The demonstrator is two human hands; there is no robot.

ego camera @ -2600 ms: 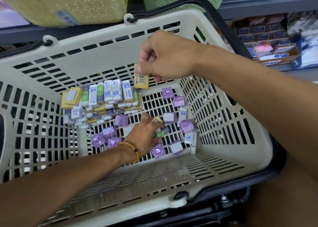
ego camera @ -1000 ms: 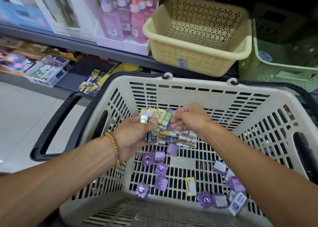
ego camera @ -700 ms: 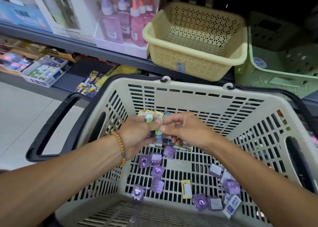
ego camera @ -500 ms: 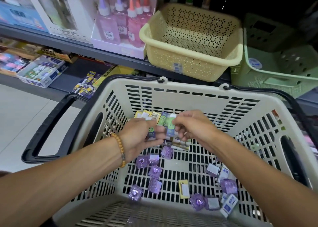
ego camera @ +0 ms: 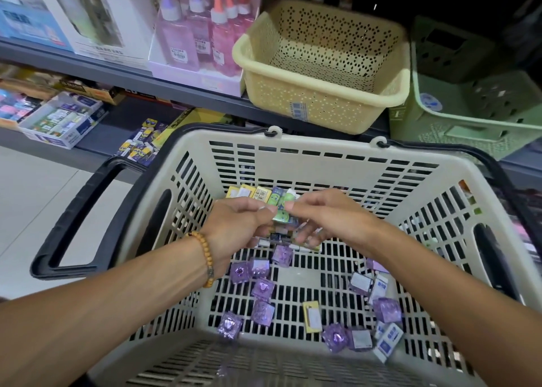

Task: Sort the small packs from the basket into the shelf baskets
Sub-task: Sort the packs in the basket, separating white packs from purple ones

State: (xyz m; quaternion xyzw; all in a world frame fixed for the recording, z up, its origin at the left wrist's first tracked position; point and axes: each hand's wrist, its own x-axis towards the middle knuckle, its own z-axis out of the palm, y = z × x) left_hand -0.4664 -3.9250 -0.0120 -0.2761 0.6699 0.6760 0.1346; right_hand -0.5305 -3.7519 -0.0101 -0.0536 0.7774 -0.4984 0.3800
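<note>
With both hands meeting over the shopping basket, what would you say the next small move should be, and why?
Probably lift the green pack up and carry it to the green shelf basket. Both the left hand and the right hand already pinch packs above the pile, and that basket sits open on the shelf beside the yellow shelf basket, which looks empty.

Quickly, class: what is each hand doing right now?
Left hand: pinches the green pack.
Right hand: pinches the same green pack.
</note>
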